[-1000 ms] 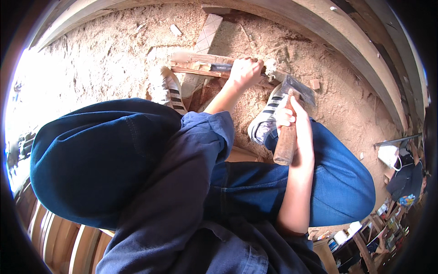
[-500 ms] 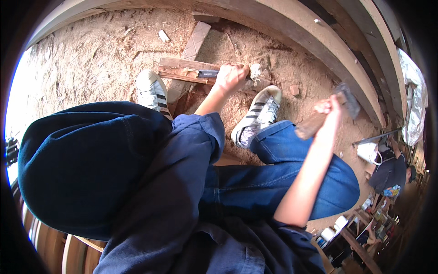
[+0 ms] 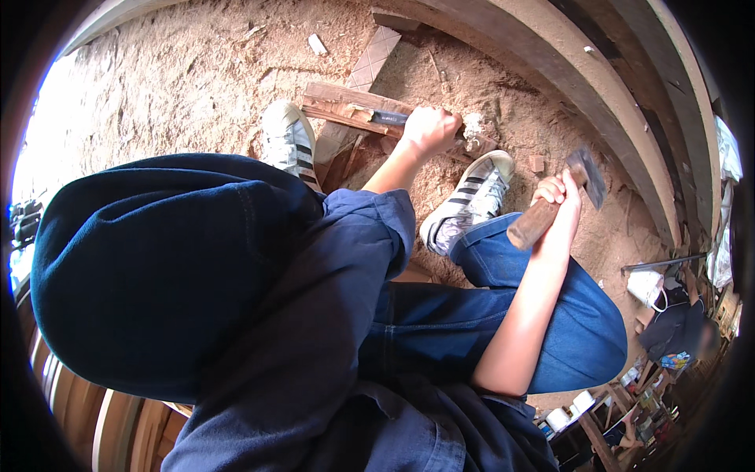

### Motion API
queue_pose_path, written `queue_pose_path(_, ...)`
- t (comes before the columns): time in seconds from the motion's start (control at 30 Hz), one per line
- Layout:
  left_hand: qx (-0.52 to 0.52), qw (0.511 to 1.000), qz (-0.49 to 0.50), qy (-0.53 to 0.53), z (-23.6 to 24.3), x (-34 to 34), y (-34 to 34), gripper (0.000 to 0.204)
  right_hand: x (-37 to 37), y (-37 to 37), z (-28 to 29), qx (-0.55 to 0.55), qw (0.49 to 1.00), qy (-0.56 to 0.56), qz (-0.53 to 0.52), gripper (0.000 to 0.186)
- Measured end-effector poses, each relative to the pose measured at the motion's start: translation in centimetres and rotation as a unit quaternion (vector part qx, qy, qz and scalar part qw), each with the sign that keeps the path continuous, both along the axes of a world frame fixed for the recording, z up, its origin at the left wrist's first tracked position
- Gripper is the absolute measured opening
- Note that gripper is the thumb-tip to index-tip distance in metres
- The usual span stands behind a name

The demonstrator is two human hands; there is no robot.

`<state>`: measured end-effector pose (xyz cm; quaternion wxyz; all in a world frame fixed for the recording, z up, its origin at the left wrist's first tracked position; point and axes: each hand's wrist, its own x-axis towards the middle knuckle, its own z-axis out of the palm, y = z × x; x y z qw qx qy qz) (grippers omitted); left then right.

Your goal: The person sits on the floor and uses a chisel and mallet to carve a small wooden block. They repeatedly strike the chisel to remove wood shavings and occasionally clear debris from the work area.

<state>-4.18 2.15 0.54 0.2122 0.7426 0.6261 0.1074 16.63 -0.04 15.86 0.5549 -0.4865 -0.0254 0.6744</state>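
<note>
My left hand (image 3: 429,130) grips a chisel (image 3: 388,118) lying along a split, reddish wooden board (image 3: 334,96); the blade points left, and pale frayed material (image 3: 473,134) shows at the other end. My right hand (image 3: 556,194) is closed around the wooden handle of a hammer-like tool (image 3: 535,222); its broad grey metal head (image 3: 594,181) is held above the ground, right of my right shoe (image 3: 468,197). A tile-patterned strip (image 3: 370,59) runs under the board, near my left shoe (image 3: 287,141).
Sawdust (image 3: 197,71) covers the ground. Curved timber beams (image 3: 550,63) arch along the top and right. A white bucket (image 3: 646,287) and a co-worker (image 3: 668,330) are at the right. Cluttered items (image 3: 582,413) lie lower right, and stacked wood (image 3: 106,425) lower left.
My right hand swung the tool up and rightward away from the board, then shifted slightly back leftward. My left hand stayed on the chisel. The view shifted a little.
</note>
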Motion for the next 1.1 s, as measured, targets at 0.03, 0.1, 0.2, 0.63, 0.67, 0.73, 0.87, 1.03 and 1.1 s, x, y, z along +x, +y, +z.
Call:
queue_pose_path(0.03,0.002,1.0,-0.005,-0.012,0.5,0.6,0.1,0.02,0.3,-0.4,-1.2,-0.014,0.999,-0.038,0.003,0.02)
queue_pose_path(0.1,0.0,1.0,0.004,-0.004,0.5,-0.3,-0.2,0.018,-2.4,-1.7,-3.6,-0.044,0.994,-0.094,0.024,0.019)
queue_pose_path(0.2,-0.004,1.0,0.009,-0.012,-0.6,-0.4,-0.5,0.018,-5.6,-3.4,-3.7,-0.155,0.948,0.025,0.277,0.015)
queue_pose_path(0.63,0.011,1.0,0.01,-0.008,-0.8,-1.4,-0.2,0.014,-5.0,-1.4,-2.7,-0.069,0.966,-0.249,-0.01,0.025)
queue_pose_path(0.67,0.005,1.0,0.015,-0.021,-0.4,-0.5,0.1,0.014,-5.3,-2.9,-3.7,-0.087,0.946,-0.273,0.154,0.022)
queue_pose_path(0.73,-0.013,0.999,0.039,-0.034,0.4,-0.7,-0.2,0.014,-5.3,-3.6,-3.9,-0.132,0.935,-0.11,0.311,0.014)
queue_pose_path(0.87,0.015,0.999,0.012,-0.027,0.4,-1.5,0.2,0.012,-3.3,-1.7,-0.4,-0.118,0.965,0.008,0.234,0.016)
queue_pose_path(1.03,0.02,0.999,0.029,-0.039,-0.3,-1.1,-0.1,0.01,3.6,0.7,0.8,0.066,0.983,-0.167,-0.027,0.019)
queue_pose_path(1.1,0.017,0.999,0.023,-0.026,0.1,-1.2,-0.2,0.011,2.1,0.7,0.7,0.009,0.968,-0.224,-0.113,0.016)
